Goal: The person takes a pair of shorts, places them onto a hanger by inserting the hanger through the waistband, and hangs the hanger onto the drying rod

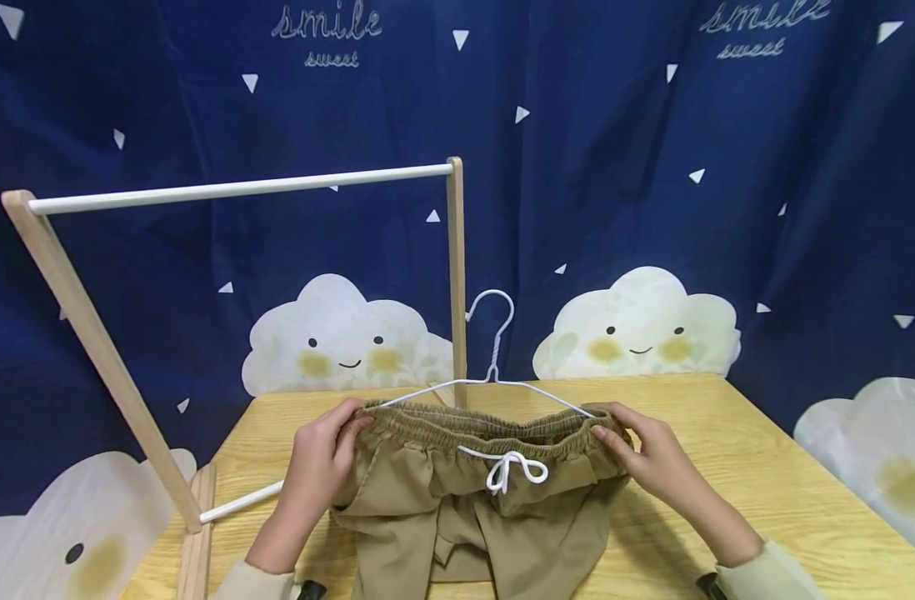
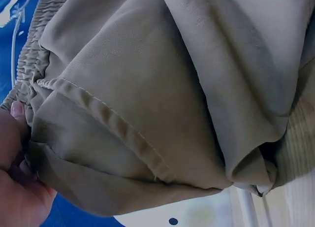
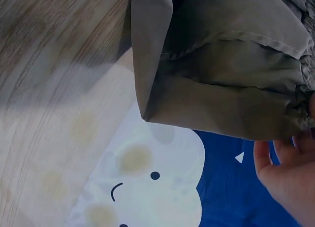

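Khaki trousers [image 1: 397,483] with an elastic waistband and a white drawstring bow [image 1: 506,468] hang between my two hands. A white wire hanger [image 1: 495,375] has its hook standing above the waistband, and its sloping arms run down into the waist opening at both sides. My left hand [image 1: 318,454] pinches the waistband at its left end, thumb in front. At the other end my right hand [image 1: 656,454] pinches the waistband in the same way. Both wrist views show the pocket seams and folded cloth of the trousers [image 2: 133,104]; the hanger's ends are hidden inside the waist.
To the left stands a wooden garment rack [image 1: 90,342] with a white top rail [image 1: 240,192]; its right post rises just behind the hanger. Beneath everything lies a light wood-grain table [image 1: 727,450]. A dark blue curtain [image 1: 600,150] with clouds and triangles hangs behind.
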`<state>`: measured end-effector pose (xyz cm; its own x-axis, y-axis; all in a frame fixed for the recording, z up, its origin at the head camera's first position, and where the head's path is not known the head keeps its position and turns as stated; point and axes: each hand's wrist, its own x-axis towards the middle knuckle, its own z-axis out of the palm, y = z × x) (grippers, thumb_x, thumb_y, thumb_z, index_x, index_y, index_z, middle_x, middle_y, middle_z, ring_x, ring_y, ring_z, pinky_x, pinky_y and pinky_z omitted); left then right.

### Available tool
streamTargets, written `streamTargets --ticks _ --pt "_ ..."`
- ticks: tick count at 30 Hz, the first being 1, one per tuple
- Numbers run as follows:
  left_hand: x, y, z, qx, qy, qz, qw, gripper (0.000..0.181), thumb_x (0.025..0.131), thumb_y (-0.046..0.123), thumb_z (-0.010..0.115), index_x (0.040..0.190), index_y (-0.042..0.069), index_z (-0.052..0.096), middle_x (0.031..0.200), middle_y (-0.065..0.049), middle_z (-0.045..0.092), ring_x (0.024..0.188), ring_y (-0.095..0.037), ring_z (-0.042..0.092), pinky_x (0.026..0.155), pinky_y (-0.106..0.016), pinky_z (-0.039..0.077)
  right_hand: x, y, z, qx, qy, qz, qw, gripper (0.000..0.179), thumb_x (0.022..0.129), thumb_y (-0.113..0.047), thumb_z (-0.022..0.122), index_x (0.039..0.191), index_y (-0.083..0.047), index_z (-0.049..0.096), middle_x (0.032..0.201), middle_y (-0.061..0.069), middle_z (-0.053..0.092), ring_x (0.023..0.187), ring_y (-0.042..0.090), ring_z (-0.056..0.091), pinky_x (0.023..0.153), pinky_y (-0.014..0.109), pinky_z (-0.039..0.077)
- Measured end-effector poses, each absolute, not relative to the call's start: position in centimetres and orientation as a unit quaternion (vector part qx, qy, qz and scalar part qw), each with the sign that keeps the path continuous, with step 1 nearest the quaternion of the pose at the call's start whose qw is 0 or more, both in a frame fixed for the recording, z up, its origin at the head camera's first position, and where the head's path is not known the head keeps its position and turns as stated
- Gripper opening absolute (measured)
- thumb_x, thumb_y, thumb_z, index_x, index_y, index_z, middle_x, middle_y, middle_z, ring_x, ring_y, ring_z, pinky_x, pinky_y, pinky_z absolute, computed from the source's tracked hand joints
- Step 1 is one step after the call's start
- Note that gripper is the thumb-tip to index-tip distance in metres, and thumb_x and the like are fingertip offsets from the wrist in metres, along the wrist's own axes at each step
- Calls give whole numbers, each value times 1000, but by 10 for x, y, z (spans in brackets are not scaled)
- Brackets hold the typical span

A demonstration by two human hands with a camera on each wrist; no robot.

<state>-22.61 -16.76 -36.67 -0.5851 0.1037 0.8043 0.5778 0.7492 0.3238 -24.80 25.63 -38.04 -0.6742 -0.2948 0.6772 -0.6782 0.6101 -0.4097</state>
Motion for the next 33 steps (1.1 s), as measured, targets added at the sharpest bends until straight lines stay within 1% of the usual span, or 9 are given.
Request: streamTargets --ticks 3,7,11,17,20,24,28,30,33 --pt "-228 -168 -367 -196 -843 -310 394 16 89 -2 73 94 13 70 79 3 70 60 -4 50 54 -24 44 -249 255 -380 295 -843 349 283 27 93 5 68 110 -15 71 74 -10 61 58 0 46 51 22 43" --pt "-228 -169 -369 -175 -847 -332 377 13 88 7 77 99 12 73 85 3 74 68 -7 63 60 -28 52 -251 250 -381 293 -836 346 308 27 90 11 67 103 -12 69 81 -5 68 61 0 51 55 18 44" --pt "-226 -173 -372 -141 -851 -336 377 19 87 12 80 105 10 74 88 1 74 74 -12 66 64 -31 54 -252 246 -379 278 -835 338 335 25 88 12 69 100 -11 69 76 -4 67 59 0 49 54 15 42" --pt "-222 -183 -376 -108 -846 -360 379 27 89 10 79 113 5 70 101 -10 75 91 -25 73 77 -42 61 -253 243 -373 257 -829 346 356 25 88 13 69 98 -10 69 73 -5 63 58 0 48 53 15 41" --pt "-220 -187 -378 -100 -838 -379 378 30 90 9 78 117 2 66 103 -13 75 94 -27 73 77 -44 61 -254 243 -369 258 -826 347 361 25 88 14 68 99 -8 70 74 -3 64 57 0 49 53 15 41" --pt "-218 -191 -379 -82 -828 -391 393 27 92 9 76 115 1 66 102 -11 75 94 -23 72 76 -30 60 -256 243 -360 256 -823 341 375 26 88 14 68 100 -8 70 71 -3 62 55 0 45 51 15 39" --pt "-216 -194 -380 -67 -817 -388 422 13 96 9 71 106 2 68 93 -8 73 86 -18 69 71 -10 51 -260 241 -348 252 -820 328 395 24 87 13 69 99 -8 71 70 -3 60 55 1 43 52 15 38" --pt "-215 -196 -380 -64 -813 -386 430 8 97 7 69 102 2 68 88 -7 72 81 -15 67 69 -6 47 -262 239 -342 251 -819 323 402 23 87 12 69 99 -8 71 72 -2 62 56 1 44 54 16 38" --pt "-213 -198 -382 -56 -813 -386 432 6 97 4 67 102 2 68 87 -6 71 78 -12 64 67 -8 47 -265 238 -332 247 -821 315 408 20 89 10 69 98 -8 71 73 -1 64 55 2 42 53 16 36"
